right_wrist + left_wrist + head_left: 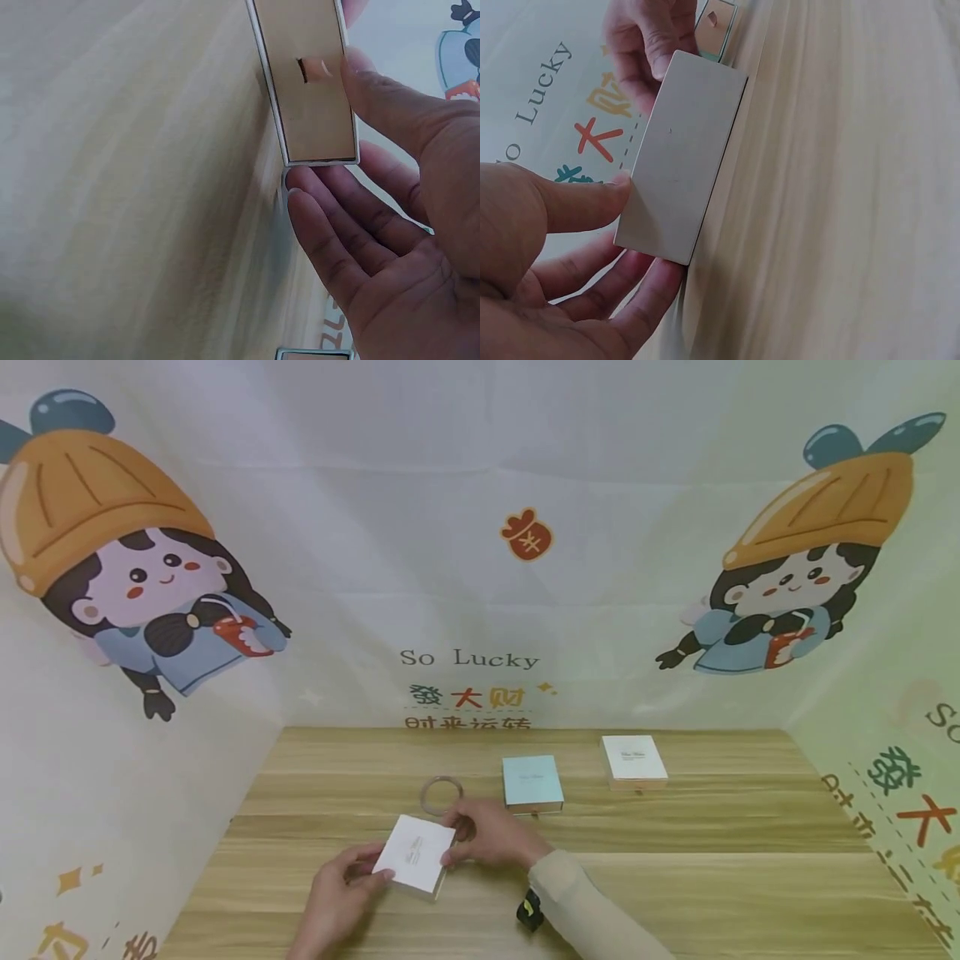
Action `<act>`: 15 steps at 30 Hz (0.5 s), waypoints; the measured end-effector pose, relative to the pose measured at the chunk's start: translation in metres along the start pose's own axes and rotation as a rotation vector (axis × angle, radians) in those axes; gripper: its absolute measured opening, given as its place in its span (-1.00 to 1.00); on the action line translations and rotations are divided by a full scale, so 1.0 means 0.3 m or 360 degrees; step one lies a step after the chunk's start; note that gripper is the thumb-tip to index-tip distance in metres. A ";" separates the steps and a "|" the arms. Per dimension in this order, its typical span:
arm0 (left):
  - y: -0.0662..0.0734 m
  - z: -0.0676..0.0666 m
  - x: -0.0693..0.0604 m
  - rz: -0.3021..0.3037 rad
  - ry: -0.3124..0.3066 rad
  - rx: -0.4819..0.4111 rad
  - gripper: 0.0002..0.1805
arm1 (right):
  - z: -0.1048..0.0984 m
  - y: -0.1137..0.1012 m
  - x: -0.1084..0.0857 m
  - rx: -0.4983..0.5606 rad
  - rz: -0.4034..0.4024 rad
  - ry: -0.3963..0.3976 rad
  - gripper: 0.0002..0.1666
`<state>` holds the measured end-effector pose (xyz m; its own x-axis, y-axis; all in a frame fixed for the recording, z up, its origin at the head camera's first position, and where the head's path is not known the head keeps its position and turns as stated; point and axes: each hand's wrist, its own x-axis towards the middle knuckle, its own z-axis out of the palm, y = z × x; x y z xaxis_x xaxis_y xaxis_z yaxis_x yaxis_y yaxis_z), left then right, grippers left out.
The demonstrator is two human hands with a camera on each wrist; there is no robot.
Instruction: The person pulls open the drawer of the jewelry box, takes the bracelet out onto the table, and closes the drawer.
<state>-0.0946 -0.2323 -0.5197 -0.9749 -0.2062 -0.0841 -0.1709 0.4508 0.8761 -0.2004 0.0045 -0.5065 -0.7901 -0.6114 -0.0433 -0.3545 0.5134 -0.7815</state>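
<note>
A white drawer-style gift box (414, 853) with small print on its lid is held between both hands near the table's front. My left hand (341, 889) grips its left end, thumb at the top edge and fingers underneath, as the left wrist view shows. At the other end my right hand (495, 835) pinches the box, thumb on the top edge and fingertips under the corner. In the right wrist view the box's tan drawer front (319, 112) faces the camera, with a small ribbon tab (316, 69). The drawer looks closed, and the inside is hidden.
Just behind the held box lies a thin round bangle (441, 795) on the wooden table (712, 877). A light blue box (532, 783) stands to the right of it, and another white box (634, 762) farther right. A printed cloth (600, 635) walls the back and sides.
</note>
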 end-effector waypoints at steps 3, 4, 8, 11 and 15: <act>0.004 -0.003 0.011 0.0001 -0.0004 0.0016 -0.60 | 0.002 0.012 -0.012 0.0073 -0.0012 0.0017 -0.57; 0.004 -0.005 0.016 0.0018 -0.0006 0.0020 -0.61 | 0.003 0.016 -0.016 0.0082 -0.0021 0.0025 -0.59; 0.006 -0.008 0.037 0.0035 -0.0003 0.0042 -0.65 | 0.010 0.030 -0.037 0.0075 -0.0052 0.0060 -0.70; 0.008 -0.008 0.051 0.0042 0.0001 0.0053 -0.68 | 0.018 0.033 -0.057 0.0080 -0.0072 0.0086 -0.74; 0.011 -0.006 0.071 0.0062 -0.0026 0.0081 -0.69 | 0.026 0.029 -0.087 0.0114 -0.0049 0.0125 -0.75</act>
<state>-0.1157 -0.2369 -0.5178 -0.9830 -0.1737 -0.0588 -0.1397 0.5018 0.8536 -0.1790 0.0201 -0.5172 -0.8171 -0.5758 0.0282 -0.3448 0.4490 -0.8243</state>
